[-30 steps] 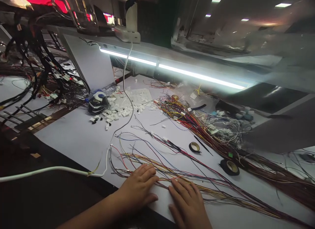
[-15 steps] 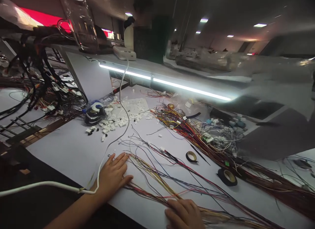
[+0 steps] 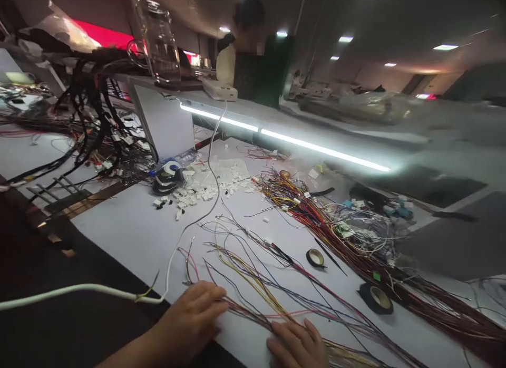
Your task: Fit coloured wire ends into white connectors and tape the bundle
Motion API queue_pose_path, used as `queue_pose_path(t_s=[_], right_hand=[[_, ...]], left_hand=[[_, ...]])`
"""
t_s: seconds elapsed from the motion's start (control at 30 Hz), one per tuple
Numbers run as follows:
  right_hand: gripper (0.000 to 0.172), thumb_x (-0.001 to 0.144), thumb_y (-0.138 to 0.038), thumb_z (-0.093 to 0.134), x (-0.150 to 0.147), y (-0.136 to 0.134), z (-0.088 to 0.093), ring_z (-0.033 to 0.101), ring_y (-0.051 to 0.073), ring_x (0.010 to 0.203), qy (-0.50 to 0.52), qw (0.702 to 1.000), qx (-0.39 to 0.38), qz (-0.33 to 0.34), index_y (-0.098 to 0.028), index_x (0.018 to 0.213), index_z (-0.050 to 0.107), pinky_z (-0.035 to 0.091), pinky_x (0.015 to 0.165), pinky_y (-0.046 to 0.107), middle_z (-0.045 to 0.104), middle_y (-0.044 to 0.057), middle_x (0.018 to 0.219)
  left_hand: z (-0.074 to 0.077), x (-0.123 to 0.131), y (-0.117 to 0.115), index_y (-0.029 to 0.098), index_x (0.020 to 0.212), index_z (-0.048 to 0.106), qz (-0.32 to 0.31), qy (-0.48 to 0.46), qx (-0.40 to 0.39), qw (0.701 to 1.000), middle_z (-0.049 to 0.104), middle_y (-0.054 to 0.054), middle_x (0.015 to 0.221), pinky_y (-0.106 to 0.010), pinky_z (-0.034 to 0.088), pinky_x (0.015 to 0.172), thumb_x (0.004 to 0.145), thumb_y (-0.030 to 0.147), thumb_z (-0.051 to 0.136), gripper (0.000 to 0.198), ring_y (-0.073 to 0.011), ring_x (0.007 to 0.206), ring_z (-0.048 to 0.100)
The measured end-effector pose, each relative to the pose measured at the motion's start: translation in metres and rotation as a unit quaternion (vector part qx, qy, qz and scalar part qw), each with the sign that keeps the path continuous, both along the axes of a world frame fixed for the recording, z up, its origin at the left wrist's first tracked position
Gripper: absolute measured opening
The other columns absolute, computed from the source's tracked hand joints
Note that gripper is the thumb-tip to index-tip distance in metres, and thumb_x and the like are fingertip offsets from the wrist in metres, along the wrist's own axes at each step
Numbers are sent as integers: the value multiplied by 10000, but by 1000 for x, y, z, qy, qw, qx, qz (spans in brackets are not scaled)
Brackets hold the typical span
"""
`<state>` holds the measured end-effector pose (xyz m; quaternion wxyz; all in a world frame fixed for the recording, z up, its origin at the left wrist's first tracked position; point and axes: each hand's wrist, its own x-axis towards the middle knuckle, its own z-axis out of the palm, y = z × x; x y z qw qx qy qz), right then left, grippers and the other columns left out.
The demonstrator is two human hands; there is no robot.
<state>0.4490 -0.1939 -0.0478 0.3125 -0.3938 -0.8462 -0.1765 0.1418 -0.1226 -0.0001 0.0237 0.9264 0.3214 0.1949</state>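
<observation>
Both hands are pressing flat, fingers open and gripping nothing: the left hand [image 3: 193,318] on the near ends of the loose coloured wires [image 3: 253,276], the right hand [image 3: 296,344] further along them, near the table edge [image 3: 130,268]. Combing strands apart likely wants light, even pressure. Bare tabletop is lying open to the left; tape rolls [image 3: 316,258] are crowding the right.

Left hand [image 3: 192,318] lies flat, palm down, fingers together; right hand [image 3: 296,344] likewise (partly cut off), fingers spread
</observation>
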Motion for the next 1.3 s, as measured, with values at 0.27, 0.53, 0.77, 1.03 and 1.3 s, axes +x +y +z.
queue_pose_path(t_s=[0.27,0.53,0.77,1.03,1.3], right_hand=[[192,788,-237,631,10,1,4,668,213,824,-66,996,-13,64,-292,956,705,401,818,405,742,3,1027],[225,768,-240,653,11,-3,3,664,220,868,-70,996,-32,52,-300,981,698,420,817,410,725,6,1081],[206,788,-230,636,5,-8,8,645,232,951,-46,996,-67,23,-292,979,683,396,890,438,697,30,1151],[154,874,-188,549,-13,-15,18,637,227,958,74,989,-128,-18,-265,920,674,355,955,472,719,21,1098],[160,863,-156,576,-15,-17,22,643,223,922,105,985,-140,-2,-261,927,679,420,879,425,738,13,1020]], left_hand=[[3,29,-31,274,1237,538,-31,18,-77,996,639,3,1251,-389,293,1054,884,406,550,376,-210,1119,562],[-2,34,-26,276,971,612,100,18,-59,993,661,32,1171,-401,183,1060,878,452,568,203,-207,1112,539],[11,-6,7,250,820,614,220,52,-62,972,691,-3,1081,-490,260,986,908,339,529,151,-260,1112,551],[-2,-7,6,231,798,616,237,109,-48,964,555,-42,1380,-550,292,992,915,383,489,230,-311,1228,489],[3,-54,35,189,894,638,312,95,-33,945,580,-139,1317,-539,335,1008,911,422,457,296,-327,1250,475]])
